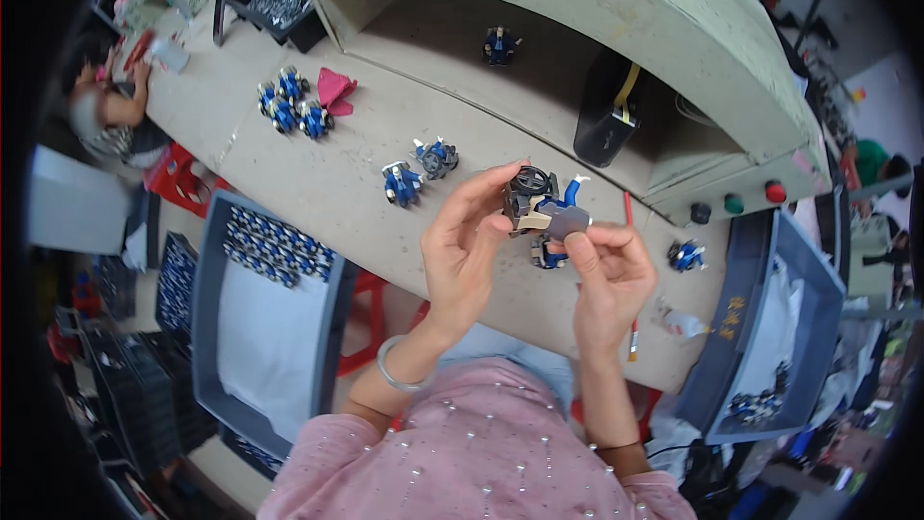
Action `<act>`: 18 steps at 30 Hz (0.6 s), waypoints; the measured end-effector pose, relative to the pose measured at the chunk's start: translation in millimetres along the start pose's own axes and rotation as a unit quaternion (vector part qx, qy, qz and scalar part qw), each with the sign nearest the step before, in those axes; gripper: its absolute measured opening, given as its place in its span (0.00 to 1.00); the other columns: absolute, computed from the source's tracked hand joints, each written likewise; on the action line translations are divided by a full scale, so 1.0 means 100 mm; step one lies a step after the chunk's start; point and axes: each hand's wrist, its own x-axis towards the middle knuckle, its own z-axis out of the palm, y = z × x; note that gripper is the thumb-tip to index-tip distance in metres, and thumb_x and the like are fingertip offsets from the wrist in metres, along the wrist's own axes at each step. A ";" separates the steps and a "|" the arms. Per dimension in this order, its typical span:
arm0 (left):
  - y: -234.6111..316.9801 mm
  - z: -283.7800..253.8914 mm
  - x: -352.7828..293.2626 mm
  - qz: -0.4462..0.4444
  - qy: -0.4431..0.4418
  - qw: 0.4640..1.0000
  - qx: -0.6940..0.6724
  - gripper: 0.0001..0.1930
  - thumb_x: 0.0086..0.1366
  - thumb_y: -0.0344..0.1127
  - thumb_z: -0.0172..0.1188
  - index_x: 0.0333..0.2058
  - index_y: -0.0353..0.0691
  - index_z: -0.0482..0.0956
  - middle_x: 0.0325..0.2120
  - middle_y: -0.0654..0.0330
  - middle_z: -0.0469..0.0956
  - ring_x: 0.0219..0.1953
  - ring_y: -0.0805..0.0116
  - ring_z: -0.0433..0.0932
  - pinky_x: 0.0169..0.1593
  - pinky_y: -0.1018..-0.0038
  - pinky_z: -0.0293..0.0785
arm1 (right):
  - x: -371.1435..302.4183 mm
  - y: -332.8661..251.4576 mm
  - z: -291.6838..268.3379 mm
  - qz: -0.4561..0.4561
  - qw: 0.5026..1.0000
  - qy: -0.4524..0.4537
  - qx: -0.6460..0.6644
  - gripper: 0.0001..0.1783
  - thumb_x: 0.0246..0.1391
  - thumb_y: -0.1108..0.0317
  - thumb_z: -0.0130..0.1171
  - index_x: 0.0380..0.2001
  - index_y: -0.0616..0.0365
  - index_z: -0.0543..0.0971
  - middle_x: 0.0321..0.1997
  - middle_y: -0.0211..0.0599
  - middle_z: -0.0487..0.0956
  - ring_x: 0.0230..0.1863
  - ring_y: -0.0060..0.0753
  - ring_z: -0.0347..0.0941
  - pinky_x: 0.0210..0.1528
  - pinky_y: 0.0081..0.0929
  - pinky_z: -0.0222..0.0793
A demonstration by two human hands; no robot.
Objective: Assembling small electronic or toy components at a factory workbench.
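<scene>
In front of my chest my left hand [467, 246] holds a small toy wheelchair figure [531, 200] with a dark spoked wheel, beige parts and a blue arm with a pale hand. My right hand [611, 274] pinches a flat grey piece [568, 221] at the figure's right side; whether the two are joined I cannot tell. Just below them, partly hidden by my fingers, another blue toy [547, 252] lies on the bench. Two similar toy figures, one dark-wheeled [437, 158] and one blue [401, 183], stand left of my left hand.
Farther left are a cluster of toys [294, 101] and a pink cloth [335, 91]. One figure [500, 45] and a black box [606, 111] stand on the shelf. A red brush [631, 327] lies right. Grey trays [212, 327] [736, 327] flank the bench [366, 241].
</scene>
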 end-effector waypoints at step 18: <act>-0.13 -0.12 -0.15 -0.149 0.003 0.971 -0.185 0.31 0.54 0.18 0.62 0.57 0.30 0.62 0.53 0.54 0.62 0.43 0.65 0.78 0.45 0.76 0.78 | 0.18 0.02 -0.01 -0.102 0.966 0.050 -0.233 0.09 0.52 0.76 0.60 0.37 0.67 0.80 0.33 0.34 0.78 0.29 0.16 0.69 0.30 0.13 0.64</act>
